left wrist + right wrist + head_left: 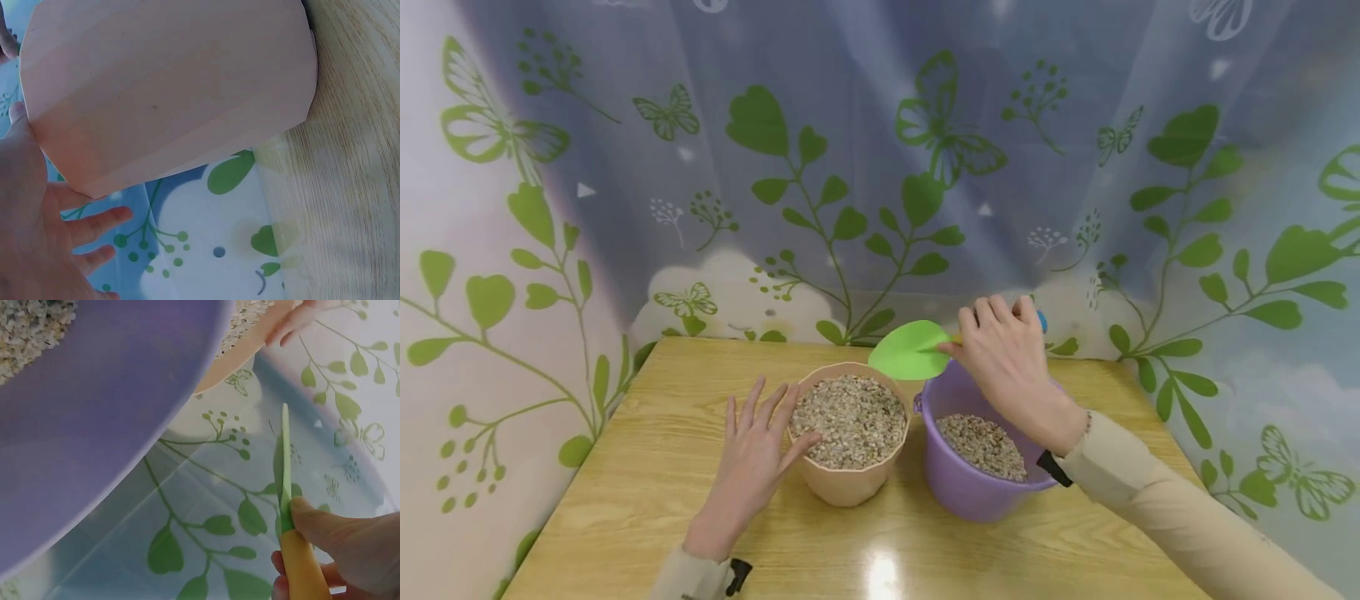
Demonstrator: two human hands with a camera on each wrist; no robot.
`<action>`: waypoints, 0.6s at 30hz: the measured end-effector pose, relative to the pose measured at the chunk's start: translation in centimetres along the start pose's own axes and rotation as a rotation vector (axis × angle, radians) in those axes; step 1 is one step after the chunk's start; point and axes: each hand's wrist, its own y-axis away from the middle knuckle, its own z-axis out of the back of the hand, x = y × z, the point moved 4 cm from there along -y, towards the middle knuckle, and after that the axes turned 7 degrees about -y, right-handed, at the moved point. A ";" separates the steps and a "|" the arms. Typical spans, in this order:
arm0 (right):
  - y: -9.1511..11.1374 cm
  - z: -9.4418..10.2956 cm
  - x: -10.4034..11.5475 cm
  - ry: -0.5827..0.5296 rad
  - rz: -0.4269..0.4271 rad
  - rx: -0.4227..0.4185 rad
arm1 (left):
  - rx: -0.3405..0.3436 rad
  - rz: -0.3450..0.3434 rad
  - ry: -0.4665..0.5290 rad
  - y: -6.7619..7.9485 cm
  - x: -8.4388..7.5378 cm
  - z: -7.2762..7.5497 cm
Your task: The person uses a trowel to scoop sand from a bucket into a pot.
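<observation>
My right hand (1011, 371) grips the yellow handle (303, 565) of a small shovel. The shovel's bright green blade (910, 350) hangs above the gap between two containers, near their back rims, and no gravel shows on it. A peach pot (846, 486) is nearly full of fine gravel (853, 421). My left hand (748, 462) rests against the left rim of that pot, fingers spread and fairly straight. Right of it stands a purple bucket (966, 496), holding a lower layer of gravel (983, 446), partly hidden under my right arm.
Both containers stand on a light wooden table (647, 467). Behind the table and along both sides hangs a curtain (850, 150) printed with green leaves and butterflies. A small handle lug (917, 403) sticks out at the bucket's left rim.
</observation>
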 end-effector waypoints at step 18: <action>8.6 -0.1 -5.8 -0.024 -0.084 0.162 | 0.009 -0.001 -0.035 -0.7 -0.7 0.6</action>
